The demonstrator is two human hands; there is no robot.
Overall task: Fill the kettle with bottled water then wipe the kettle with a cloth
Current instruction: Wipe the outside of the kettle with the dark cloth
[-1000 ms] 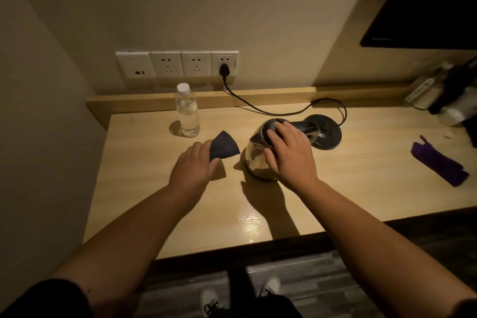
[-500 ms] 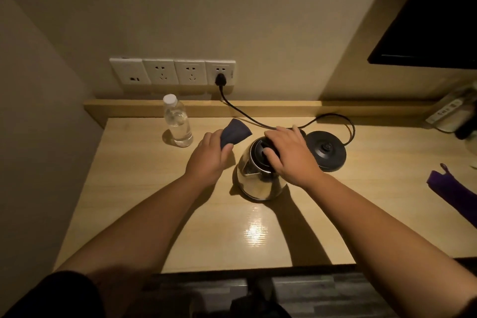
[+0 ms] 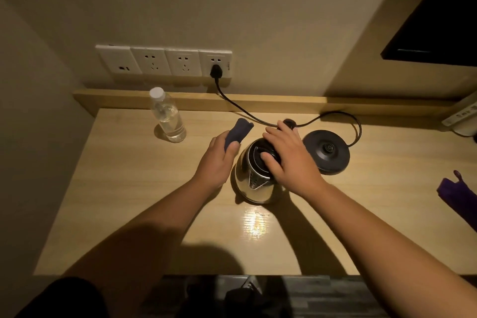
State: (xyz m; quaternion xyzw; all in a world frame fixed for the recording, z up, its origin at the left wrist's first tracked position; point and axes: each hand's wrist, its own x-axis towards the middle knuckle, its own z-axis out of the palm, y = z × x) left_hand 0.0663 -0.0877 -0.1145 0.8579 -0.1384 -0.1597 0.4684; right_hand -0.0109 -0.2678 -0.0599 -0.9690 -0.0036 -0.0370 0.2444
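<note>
A steel kettle (image 3: pixel 251 187) with a black lid stands on the wooden desk (image 3: pixel 144 188), off its base, spout toward me. My right hand (image 3: pixel 289 155) grips its top and handle from the right, thumb on the lid. My left hand (image 3: pixel 218 160) is just left of the kettle and holds a folded dark blue cloth (image 3: pixel 238 130), whose free end sticks up toward the wall. The capped, clear water bottle (image 3: pixel 169 119) stands upright at the back left of the desk.
The black kettle base (image 3: pixel 326 151) sits right of the kettle, its cord (image 3: pixel 242 108) running to a wall socket (image 3: pixel 215 63). A purple cloth (image 3: pixel 458 193) lies at the right edge. A white device (image 3: pixel 462 119) sits at the far right by the wall.
The view has tilted down and closer. My left hand carried the cloth up beside the kettle's left side. My right hand stays on the kettle's top, and the spout now faces me.
</note>
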